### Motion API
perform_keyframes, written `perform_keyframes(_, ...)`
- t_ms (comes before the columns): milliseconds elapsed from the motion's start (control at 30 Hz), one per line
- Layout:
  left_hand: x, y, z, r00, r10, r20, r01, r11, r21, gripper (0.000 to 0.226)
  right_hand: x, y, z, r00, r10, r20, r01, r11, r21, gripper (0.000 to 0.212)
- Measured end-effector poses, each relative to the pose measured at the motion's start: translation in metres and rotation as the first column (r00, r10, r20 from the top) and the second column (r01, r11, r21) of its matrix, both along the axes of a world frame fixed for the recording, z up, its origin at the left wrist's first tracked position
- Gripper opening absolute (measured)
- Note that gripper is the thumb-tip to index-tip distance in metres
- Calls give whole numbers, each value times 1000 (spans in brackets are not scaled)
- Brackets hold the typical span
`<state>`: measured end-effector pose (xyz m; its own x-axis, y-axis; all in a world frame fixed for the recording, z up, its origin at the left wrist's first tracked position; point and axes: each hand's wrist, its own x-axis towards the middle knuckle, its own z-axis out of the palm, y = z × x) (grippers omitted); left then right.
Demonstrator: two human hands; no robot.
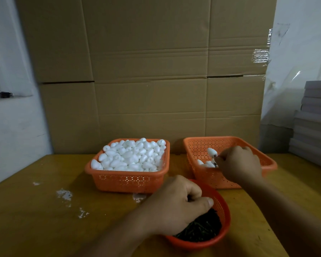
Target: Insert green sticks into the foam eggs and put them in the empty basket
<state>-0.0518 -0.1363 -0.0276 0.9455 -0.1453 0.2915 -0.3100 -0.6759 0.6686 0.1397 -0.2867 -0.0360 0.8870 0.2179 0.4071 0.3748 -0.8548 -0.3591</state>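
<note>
Foam eggs: I saw a heap of white foam eggs (130, 155) filling the left orange basket (127, 179) nearly to its rim.
Right basket: a second orange basket (198, 147) stood just beside the first, tilted a little, and a few stuck eggs (205, 163) lay on its floor.
Egg in hand: one foam egg (211, 151) was raised above those few, over the right basket, with a short stem showing at its lower end.
Right hand: my right hand (238, 163) reached over the near wall of the right basket, fingers curled and pinching the stem of that egg.
Green sticks: a dark pile of green sticks (200, 228) lay in a round red bowl (225, 213) at the near edge, in front of the gap between the two baskets.
Left hand: my left hand (176, 203) was in the bowl, knuckles up, fingers curled down into the sticks with the thumb pressed across; I could not tell how many sticks it gripped.
Table: the yellow-brown table (44, 219) carried all three holders and had white chipped patches (64, 194) on its left part.
Backdrop: flattened brown cardboard (146, 71) stood upright against the wall behind the baskets.
Right edge: a pile of pale flat boards (313, 123) rose at the far right.
</note>
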Motion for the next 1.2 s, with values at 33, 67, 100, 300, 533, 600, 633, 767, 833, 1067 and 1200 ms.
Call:
perform_keyframes(33, 0, -1, 0, 1000, -5, 1, 5, 1000, 14, 54, 3, 2, 1, 999, -27, -26, 26, 998, -57, 34)
perform_keyframes(67, -1, -1, 0, 1000, -10, 0, 10, 1000, 22, 55, 4, 4, 3, 997, -50, -52, 45, 994, -97, 33)
perform_keyframes(100, 0, -1, 0, 1000, -14, 1, 14, 1000, 26, 55, 5, 6, 4, 995, -69, -73, 60, 991, -122, 32)
perform_keyframes(300, 3, -1, -6, 1000, 6, 17, -7, 999, 42, 38, 13, 13, 11, 985, -120, -121, 87, 965, -245, 29)
perform_keyframes(533, 4, 3, -3, 998, 37, 48, -37, 999, 14, 18, 6, 15, 16, 977, -141, -157, 102, 966, -236, 25)
perform_keyframes(600, 5, 9, -2, 996, 67, 51, -67, 998, 4, 22, -2, 12, 16, 990, -104, -97, 89, 984, -153, 27)
perform_keyframes(633, 7, 13, -1, 994, 94, 59, -93, 996, -7, 27, -7, 9, 15, 996, -68, -59, 63, 994, -90, 28)
perform_keyframes(767, 24, 38, 2, 942, 303, 144, -301, 953, -38, 37, -43, -1, 14, 989, 137, 49, -145, 966, 213, 31)
perform_keyframes(833, 38, 56, 6, 875, 438, 208, -440, 897, -37, 31, -65, -5, 10, 971, 214, 110, -238, 922, 305, 19)
perform_keyframes(1067, 80, 110, 22, 742, 643, 189, -652, 628, 425, 18, -108, -4, -13, 928, 352, 118, -369, 842, 394, 11)
perform_keyframes(1200, 95, 111, 25, 767, 636, 83, -532, 557, 638, 18, -120, -1, -15, 869, 485, 93, -460, 726, 511, 16)
